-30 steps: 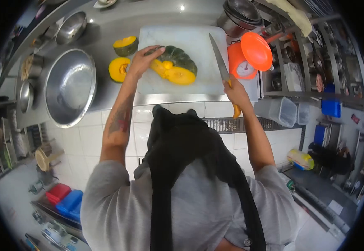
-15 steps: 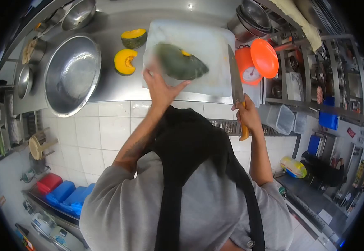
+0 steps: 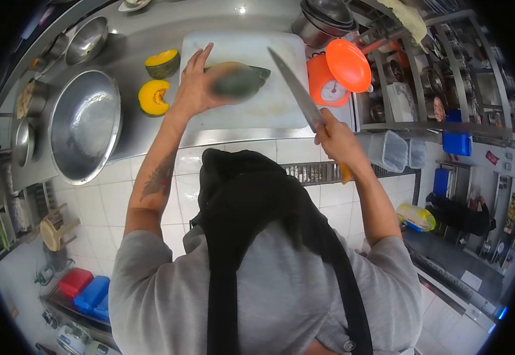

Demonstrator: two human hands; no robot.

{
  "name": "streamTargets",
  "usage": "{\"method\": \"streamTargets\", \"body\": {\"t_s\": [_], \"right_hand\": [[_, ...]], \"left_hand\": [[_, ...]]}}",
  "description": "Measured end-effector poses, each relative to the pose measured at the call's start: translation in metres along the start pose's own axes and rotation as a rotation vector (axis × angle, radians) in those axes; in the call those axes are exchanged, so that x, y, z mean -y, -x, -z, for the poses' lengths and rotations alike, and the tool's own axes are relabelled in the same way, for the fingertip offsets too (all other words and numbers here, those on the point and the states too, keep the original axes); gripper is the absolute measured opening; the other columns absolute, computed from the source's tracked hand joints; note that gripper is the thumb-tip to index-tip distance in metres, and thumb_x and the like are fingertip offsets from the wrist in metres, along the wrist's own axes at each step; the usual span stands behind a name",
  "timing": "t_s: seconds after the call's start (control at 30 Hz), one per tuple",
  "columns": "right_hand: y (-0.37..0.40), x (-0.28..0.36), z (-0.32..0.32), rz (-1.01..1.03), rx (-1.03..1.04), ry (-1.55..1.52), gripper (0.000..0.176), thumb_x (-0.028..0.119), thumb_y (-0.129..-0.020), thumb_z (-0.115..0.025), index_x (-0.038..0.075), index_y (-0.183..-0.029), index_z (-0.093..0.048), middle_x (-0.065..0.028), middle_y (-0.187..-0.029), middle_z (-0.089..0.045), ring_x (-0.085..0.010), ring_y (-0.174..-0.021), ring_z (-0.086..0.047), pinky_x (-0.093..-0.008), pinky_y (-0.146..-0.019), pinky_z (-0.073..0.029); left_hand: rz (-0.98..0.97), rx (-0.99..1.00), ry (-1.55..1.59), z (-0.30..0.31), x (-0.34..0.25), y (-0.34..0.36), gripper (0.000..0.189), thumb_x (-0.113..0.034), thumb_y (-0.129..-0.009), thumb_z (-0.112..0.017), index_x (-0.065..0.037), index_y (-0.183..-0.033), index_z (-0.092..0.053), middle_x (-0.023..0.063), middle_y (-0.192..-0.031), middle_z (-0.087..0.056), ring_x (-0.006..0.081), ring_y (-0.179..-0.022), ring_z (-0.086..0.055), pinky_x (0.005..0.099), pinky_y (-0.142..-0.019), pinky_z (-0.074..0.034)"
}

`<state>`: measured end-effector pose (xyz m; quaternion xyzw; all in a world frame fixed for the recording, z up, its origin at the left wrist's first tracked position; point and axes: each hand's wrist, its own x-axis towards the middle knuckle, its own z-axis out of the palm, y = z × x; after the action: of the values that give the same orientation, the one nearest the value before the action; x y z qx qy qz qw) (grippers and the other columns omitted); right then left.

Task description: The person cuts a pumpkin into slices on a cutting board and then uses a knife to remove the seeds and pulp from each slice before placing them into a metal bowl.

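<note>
A dark green piece of pumpkin [image 3: 235,81], smeared by motion, lies on the white cutting board [image 3: 251,118]. At its left side is my left hand [image 3: 195,89], fingers spread upward and thumb along the near side; whether the palm presses on the rind cannot be made out. My right hand [image 3: 335,139] grips a large knife [image 3: 296,87] by its yellow handle, with the blade slanting up and left over the board's right part. Two cut pumpkin pieces with orange flesh, one wedge [image 3: 162,64] behind another wedge [image 3: 152,97], rest left of the board.
A wide metal bowl [image 3: 86,127] stands on the steel counter [image 3: 130,127] at the left. Right of the board is an orange kitchen scale [image 3: 325,74] with a tilted pan [image 3: 349,65]. Stacked pots [image 3: 322,25] stand behind it. Metal shelving [image 3: 423,125] runs along the right.
My left hand has shifted along the pumpkin's left side, and its fingers now point away from me. The pumpkin has turned. The knife has tilted further left over the board.
</note>
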<state>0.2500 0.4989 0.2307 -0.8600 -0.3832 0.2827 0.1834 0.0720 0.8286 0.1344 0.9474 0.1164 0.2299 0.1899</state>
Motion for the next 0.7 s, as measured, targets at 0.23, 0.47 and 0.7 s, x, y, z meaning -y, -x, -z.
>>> {"method": "streamTargets", "body": {"t_s": [0.23,0.47,0.7], "right_hand": [[0.015,0.065,0.031,0.083,0.0,0.457,0.025,0.02,-0.106,-0.052,0.0,-0.121,-0.053,-0.0309,-0.08,-0.069,-0.0534,-0.08,-0.069,-0.0625,-0.076,-0.053],[-0.026,0.123,0.062,0.193,0.108,0.778,0.022,0.021,-0.107,-0.052,0.001,-0.115,-0.054,-0.0288,-0.078,-0.068,-0.0501,-0.079,-0.07,-0.0608,-0.072,-0.055],[-0.061,0.214,0.086,0.076,0.402,0.954,0.026,0.003,-0.095,-0.049,-0.006,-0.118,-0.057,-0.0234,-0.086,-0.071,-0.0374,-0.069,-0.074,-0.0479,-0.059,-0.059]], "left_hand": [[0.07,-0.039,0.151,-0.004,0.0,0.006,0.067,-0.032,-0.066,-0.097,-0.024,-0.127,-0.069,0.0153,-0.157,-0.042,0.0404,-0.142,-0.04,0.0575,-0.117,-0.034],[0.04,-0.082,0.125,-0.003,-0.009,0.011,0.068,-0.027,-0.065,-0.095,-0.024,-0.127,-0.07,0.0124,-0.14,-0.05,0.0335,-0.135,-0.044,0.0559,-0.115,-0.029],[0.017,-0.079,0.154,-0.005,-0.006,0.008,0.065,-0.024,-0.064,-0.094,-0.024,-0.126,-0.072,0.0107,-0.136,-0.052,0.0312,-0.135,-0.045,0.0553,-0.114,-0.029]]}}
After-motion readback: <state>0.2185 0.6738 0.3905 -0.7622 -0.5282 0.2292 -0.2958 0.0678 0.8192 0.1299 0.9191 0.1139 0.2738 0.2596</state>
